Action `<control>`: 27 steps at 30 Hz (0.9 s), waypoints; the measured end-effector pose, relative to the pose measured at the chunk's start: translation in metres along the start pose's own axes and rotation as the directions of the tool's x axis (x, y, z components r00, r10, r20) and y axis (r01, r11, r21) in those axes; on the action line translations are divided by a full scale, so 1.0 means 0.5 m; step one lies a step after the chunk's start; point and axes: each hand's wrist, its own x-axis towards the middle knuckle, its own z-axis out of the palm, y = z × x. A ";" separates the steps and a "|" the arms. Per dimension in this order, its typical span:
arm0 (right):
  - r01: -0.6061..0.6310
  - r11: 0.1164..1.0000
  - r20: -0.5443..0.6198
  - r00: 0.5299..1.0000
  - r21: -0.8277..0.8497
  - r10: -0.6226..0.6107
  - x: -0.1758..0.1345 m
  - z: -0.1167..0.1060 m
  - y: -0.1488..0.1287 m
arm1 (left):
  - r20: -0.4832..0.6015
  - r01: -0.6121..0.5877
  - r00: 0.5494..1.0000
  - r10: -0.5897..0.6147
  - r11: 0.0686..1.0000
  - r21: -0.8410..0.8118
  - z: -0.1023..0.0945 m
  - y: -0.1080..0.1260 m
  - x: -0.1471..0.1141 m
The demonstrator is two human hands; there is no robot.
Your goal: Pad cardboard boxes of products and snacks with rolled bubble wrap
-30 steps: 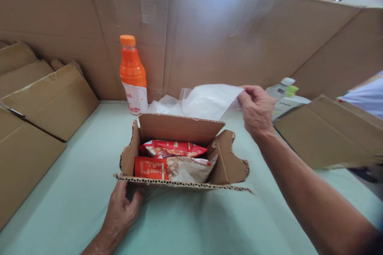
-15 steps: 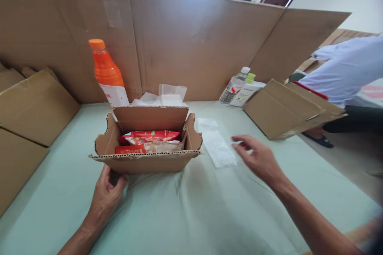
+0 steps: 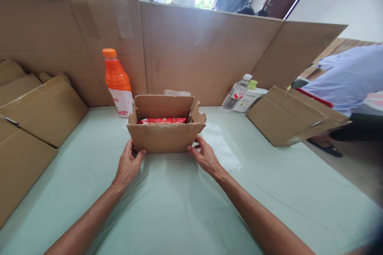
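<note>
An open cardboard box (image 3: 166, 138) stands on the pale green cloth, its top flaps raised. Inside it a red food packet (image 3: 167, 120) shows above the front wall; the rest of the contents is hidden. My left hand (image 3: 129, 164) grips the box at its lower left corner, thumb on the front face. At the lower right corner my right hand (image 3: 206, 154) holds the box the same way. Just right of the box lies a flat, clear bubble-wrap piece (image 3: 224, 147), partly behind my right hand.
An orange drink bottle (image 3: 118, 83) stands behind the box to the left. A water bottle (image 3: 237, 92) and a white bottle with a green cap (image 3: 250, 97) lean near the cardboard wall (image 3: 209, 51). Cardboard boxes flank both sides (image 3: 44, 111). A person in a light shirt (image 3: 353, 75) is at right.
My right hand has come left onto the box's right corner. The box has shifted away from me and turned more upright, so less of its contents shows. My left hand stays on it.
</note>
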 end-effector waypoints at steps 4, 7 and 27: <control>0.009 0.965 -0.060 0.998 -0.263 -0.026 -0.056 -0.067 0.071 | -0.041 0.074 0.996 -0.075 0.997 -0.012 -0.024 -0.045 -0.061; 0.027 0.827 -0.038 0.998 -0.562 -0.058 -0.116 -0.116 0.136 | 0.029 0.108 0.994 -0.109 0.994 0.031 -0.067 -0.093 -0.152; 0.378 0.893 0.332 0.898 -0.245 -0.289 -0.200 -0.029 -0.067 | 0.569 -0.652 0.700 0.432 0.712 0.261 0.012 0.077 -0.259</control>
